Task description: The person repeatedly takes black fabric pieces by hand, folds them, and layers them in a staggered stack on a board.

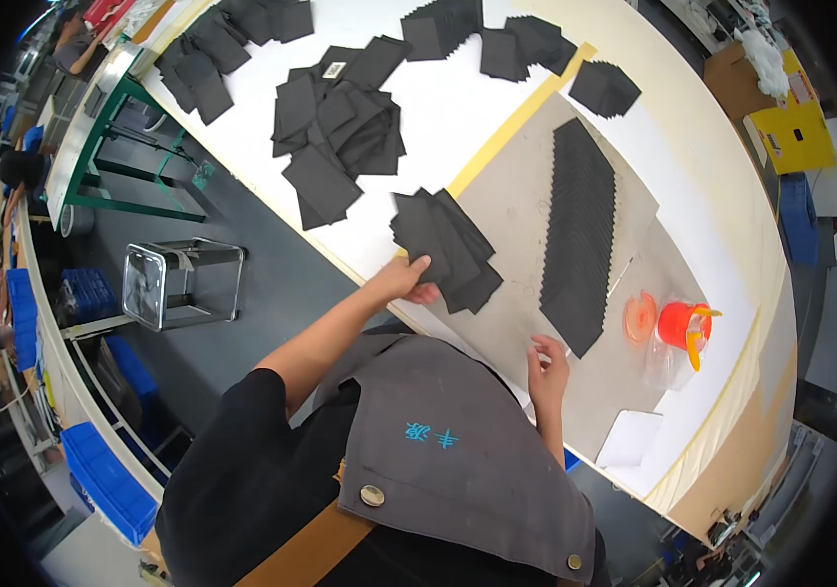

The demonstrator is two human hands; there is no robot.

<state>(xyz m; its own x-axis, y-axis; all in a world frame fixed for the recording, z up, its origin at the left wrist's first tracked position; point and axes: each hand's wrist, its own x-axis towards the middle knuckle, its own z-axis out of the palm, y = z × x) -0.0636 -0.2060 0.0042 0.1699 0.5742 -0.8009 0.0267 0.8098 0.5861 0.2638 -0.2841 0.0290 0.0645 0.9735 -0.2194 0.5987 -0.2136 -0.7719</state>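
My left hand grips the near-left edge of a loose, fanned stack of flat black pieces, thumb on top and fingers partly hidden beneath. My right hand is over the near edge of the table, fingers loosely bent and apart, with nothing seen in it. Beyond it, a long row of overlapping black pieces lies fanned out on a grey board. Left of the board is a jumbled heap of black pieces, one bearing a small white label.
More black stacks lie along the far side. Yellow tape marks the board's left edge. At right stand a red pot with a yellow-orange tool, and a round orange lid. A metal-framed stool is on the floor at left.
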